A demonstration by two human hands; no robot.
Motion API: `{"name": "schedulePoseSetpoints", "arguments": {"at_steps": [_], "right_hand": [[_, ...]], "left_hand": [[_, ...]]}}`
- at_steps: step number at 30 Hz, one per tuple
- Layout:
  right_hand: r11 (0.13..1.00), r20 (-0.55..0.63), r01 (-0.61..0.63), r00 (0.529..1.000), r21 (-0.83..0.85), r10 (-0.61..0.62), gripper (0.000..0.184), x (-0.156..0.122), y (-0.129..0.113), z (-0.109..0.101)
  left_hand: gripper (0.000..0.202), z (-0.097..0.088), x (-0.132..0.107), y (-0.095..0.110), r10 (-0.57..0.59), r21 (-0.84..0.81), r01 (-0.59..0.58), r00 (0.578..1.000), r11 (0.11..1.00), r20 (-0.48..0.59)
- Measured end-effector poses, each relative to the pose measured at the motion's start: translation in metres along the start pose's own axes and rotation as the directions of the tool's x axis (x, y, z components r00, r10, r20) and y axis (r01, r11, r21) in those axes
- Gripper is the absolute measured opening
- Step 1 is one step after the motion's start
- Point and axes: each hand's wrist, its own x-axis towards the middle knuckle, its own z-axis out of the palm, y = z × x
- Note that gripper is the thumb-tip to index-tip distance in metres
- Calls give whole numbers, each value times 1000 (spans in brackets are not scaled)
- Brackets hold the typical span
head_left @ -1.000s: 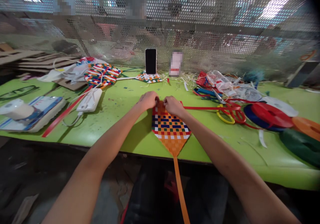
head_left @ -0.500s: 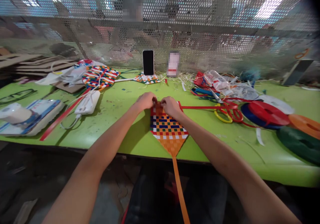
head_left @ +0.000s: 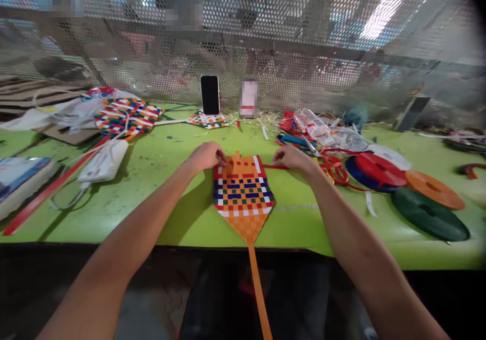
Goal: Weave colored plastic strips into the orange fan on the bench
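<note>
A woven fan [head_left: 245, 193] of orange, white, blue, green and red strips lies flat near the table's front edge. Its orange handle strip [head_left: 258, 289] hangs down over that edge. My left hand [head_left: 210, 156] pinches the fan's upper left corner, fingers closed on the weave. Out to the right of the fan, my right hand [head_left: 290, 158] is closed on a red strip [head_left: 269, 167], which runs taut from the fan's upper right side. Short orange strip ends stick up along the top of the weave.
Coils of red [head_left: 383, 169], orange [head_left: 435, 190] and green strip [head_left: 429, 216] lie to the right, with red-handled scissors [head_left: 337, 170] nearby. Behind stand a phone [head_left: 210, 94] and a finished woven fan [head_left: 129, 116]. A white power bank [head_left: 104, 162] is on the left.
My right hand has moved right, off the fan's top, along the red strip. My left hand has shifted to the fan's upper left corner. The whole view has turned slightly right.
</note>
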Motion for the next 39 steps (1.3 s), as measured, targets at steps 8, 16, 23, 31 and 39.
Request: {"name": "schedulePoseSetpoints", "arguments": {"at_steps": [8,16,23,31,39], "right_hand": [[995,54,73,996,63,-76,30,9,6,7],[994,-57,103,993,31,-101,20,0,-11,15],[873,-341,487,816,-28,-466,24,-13,-75,57],[823,10,521,846,-228,-533,40,-18,-103,101],[820,8,492,858,-293,-513,40,-19,-103,103]], "left_hand": [[14,-3,-1,0,8,-23,-8,1000,1000,6],[13,-8,0,-5,54,-65,-50,997,997,56],[18,-12,10,-20,162,-184,-129,971,974,178],[37,-8,6,-16,107,-86,-101,992,991,67],[38,-11,-6,-4,53,234,-57,998,971,24]]}}
